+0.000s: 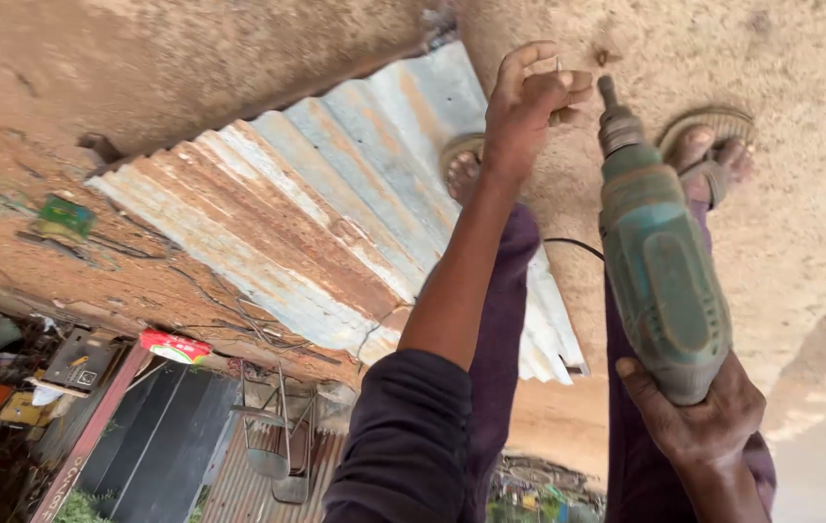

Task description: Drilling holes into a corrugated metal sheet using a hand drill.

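Observation:
My right hand grips the handle of a worn green power drill. Its chuck tip points at the sandy ground. My left hand, on a dark-sleeved arm, reaches to the ground just beside the drill tip. Its fingers pinch a small brownish piece; I cannot tell what it is. My two sandalled feet stand on either side of the hands.
A rusty corrugated metal sheet lies on the ground left of my left arm. The drill's black cable runs behind my legs. A small green box, a red packet and cluttered workshop items sit far left.

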